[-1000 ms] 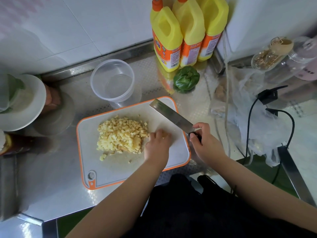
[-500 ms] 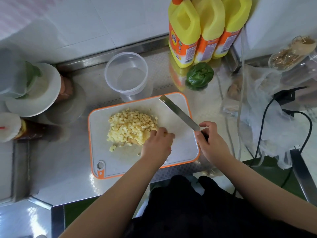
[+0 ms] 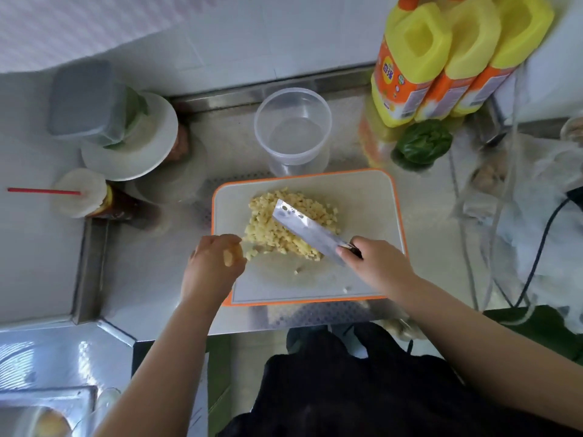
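Seen from above, a white cutting board (image 3: 366, 197) with an orange rim lies on a steel counter (image 3: 142, 257). A heap of small pale yellow cubes (image 3: 274, 234) sits on the board. The right hand (image 3: 375, 266) grips the handle of a knife (image 3: 306, 230), whose broad blade lies slanted across the heap. The left hand (image 3: 214, 263), at the board's left edge, is curled round a pale yellow lump (image 3: 231, 257). Behind the board stand a clear plastic tub (image 3: 293, 121), a green vegetable (image 3: 422, 143) and three yellow bottles (image 3: 410, 58)
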### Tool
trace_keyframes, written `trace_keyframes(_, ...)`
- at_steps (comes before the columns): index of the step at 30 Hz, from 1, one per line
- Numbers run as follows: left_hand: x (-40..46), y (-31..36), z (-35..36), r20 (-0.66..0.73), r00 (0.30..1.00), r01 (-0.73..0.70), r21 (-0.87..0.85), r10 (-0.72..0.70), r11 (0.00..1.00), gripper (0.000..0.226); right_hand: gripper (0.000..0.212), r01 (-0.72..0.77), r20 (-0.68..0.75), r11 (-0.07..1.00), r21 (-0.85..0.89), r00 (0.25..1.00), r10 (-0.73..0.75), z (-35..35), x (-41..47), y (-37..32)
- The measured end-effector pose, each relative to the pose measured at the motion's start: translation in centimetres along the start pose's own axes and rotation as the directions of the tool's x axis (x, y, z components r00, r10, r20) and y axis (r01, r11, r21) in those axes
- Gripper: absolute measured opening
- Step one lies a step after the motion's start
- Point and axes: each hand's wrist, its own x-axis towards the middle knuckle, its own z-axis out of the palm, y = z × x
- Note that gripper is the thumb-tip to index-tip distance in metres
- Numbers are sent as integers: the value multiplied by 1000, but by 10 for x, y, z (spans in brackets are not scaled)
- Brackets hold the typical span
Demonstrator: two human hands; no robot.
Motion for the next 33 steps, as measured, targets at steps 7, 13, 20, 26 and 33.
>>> trace_keyframes(7, 10, -26, -27, -113, 991, 60, -79, -69, 995, 43, 46, 153, 163, 981, -122, 978, -132, 35, -1, -56)
trace_keyframes(13, 14, -32, -31, -108, 992, 51, -116, -64, 992, 41, 44, 184, 257, 972, -148, 956, -142, 66, 4, -95)
trace_keyframes(20, 18, -29, -22, -69, 998, 9, -87, -15, 996, 41, 36, 47, 112, 986, -158, 993, -29, 83, 15, -108)
trace_keyframes(26, 23, -20, -7, 19, 1000, -12, 18, 12, 1000, 39, 40, -62, 15, 987, -145, 998, 65, 90, 11, -99)
trace_keyframes(33, 30, -12, 9, 130, 990, -80, 161, 59, 984, 40, 42, -104, -5, 980, -172, 995, 104, 86, 6, -83)
